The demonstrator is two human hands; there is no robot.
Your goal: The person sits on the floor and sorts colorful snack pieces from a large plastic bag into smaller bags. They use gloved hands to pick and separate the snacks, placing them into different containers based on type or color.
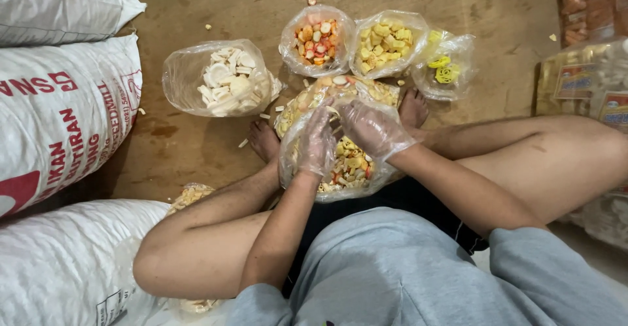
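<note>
Large clear plastic bag of mixed crackers (pixel 347 169) sits on the floor between the crossed legs, mouth open upward, propped against the feet. Contents look like raw dry chips: small, stiff, brittle pieces in yellow, white and orange, likely light singly but with some heft in bulk. The film is thin, limp and slick; probably best taken by the gathered rim or cradled from below, since squeezing the sides could snap the pieces. Both hands wear loose transparent gloves. Left hand (pixel 318 141) reaches down into the bag, fingers curled among the pieces; whether it grips any I cannot tell. Right hand (pixel 371 128) lies at the bag's mouth, fingers bent over the rim and contents, grip also unclear. Beyond, four smaller open bags stand on the brown wooden floor (pixel 196 149): white ridged discs (pixel 229 81), orange-and-pink pieces (pixel 316 40), pale yellow cubes (pixel 386 43), and a nearly empty bag with bright yellow rings (pixel 445 69). Crumbs scattered about. Woven white sacks (pixel 59 110) stacked at left; packaged goods (pixel 592 87) at right.
</note>
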